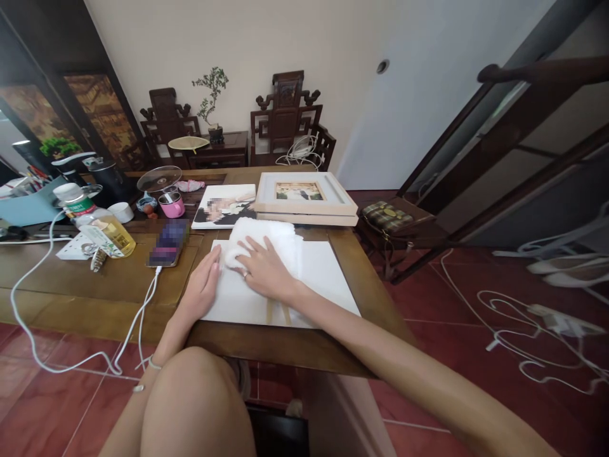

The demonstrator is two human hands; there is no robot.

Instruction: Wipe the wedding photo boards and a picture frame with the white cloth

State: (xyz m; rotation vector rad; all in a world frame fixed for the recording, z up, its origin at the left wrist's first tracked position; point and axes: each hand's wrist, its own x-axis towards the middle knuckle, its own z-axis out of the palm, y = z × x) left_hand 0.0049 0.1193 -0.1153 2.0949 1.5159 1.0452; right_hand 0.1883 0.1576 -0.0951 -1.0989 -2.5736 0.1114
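A white flat panel (323, 279) lies on the wooden table (95, 279) in front of me. My left hand (202, 285) rests flat on the panel's left edge, fingers together and stretched out. My right hand (264, 270), a ring on one finger, presses flat on a white fluffy cloth (266, 238) that lies on the panel's far part. Neither hand grips anything that I can see.
Behind the panel lie a photo print (223, 204) and a stacked picture frame (304, 197). To the left sit a phone (166, 244) on a white cable, a pink mug (171, 204), a bottle (107, 231) and clutter. Carved chairs stand behind; cables lie on the red floor at right.
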